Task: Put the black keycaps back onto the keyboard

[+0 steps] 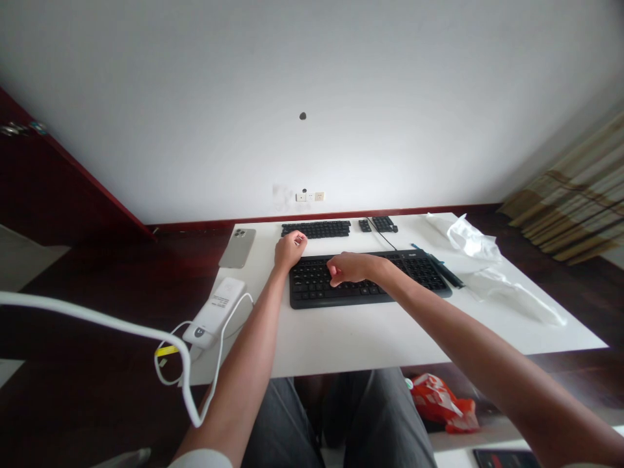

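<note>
A black keyboard [419, 273] lay mid-worktop [341, 338]. The right hand [351, 267] was over its left keys, fingers pinched on a small red thing [337, 270]. The left hand [289, 250] rested curled at the keyboard's far left corner; whether it held anything could not be told. Rows of loose keycaps [316, 229] sat behind.

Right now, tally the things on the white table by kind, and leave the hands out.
Keyboard: 1
Blocks of loose keys: 3
Phone: 1
Power bank: 1
White cable: 1
Pen-like tool: 1
Clear plastic bags: 2
Total: 10
</note>
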Tool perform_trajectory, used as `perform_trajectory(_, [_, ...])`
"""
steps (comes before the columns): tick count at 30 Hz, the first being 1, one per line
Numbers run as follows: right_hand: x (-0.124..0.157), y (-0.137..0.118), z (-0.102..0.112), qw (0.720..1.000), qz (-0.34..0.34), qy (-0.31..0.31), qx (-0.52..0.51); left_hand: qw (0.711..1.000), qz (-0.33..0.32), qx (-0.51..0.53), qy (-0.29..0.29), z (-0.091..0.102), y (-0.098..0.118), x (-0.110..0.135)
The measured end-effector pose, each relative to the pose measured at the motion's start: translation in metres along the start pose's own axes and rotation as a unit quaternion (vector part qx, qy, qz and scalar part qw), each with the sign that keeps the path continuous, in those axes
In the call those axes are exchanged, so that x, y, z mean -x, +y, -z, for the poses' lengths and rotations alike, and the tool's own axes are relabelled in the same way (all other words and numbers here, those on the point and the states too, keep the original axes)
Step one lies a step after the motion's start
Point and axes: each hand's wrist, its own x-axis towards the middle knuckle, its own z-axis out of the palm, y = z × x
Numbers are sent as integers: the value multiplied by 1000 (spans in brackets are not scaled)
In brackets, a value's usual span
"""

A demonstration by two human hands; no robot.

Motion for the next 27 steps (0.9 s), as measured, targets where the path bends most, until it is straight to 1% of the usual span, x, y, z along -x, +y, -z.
perform_trajectory(4, [1,1,-2,1000,1,11,-3,1000,3,-1,1,-1,0,0])
perform_trajectory(8, [4,-4,-2,1000,0,29,7,1000,1,0,1,0,0,0])
perform_trajectory(12, [10,-12,-4,999,-23,36,24,1000,-1,-3,1,0,0,1])
perform_trajectory(14, [11,-12,-7,998,-31,41,25,1000,0,-3,-1,0,0,1])
perform_trajectory(19, [7,3,-14,998,-24,50,-13,1000,6,-3,-6,-2,-2,-1])
perform_trajectory(22, [2,13,-16,998,-1,46,-38,1000,8,-6,-7,-2,-1,-1])
perform_trajectory(27, [0,16,-14,997,23,48,-56,1000,10,-9,-15,1,3,0])
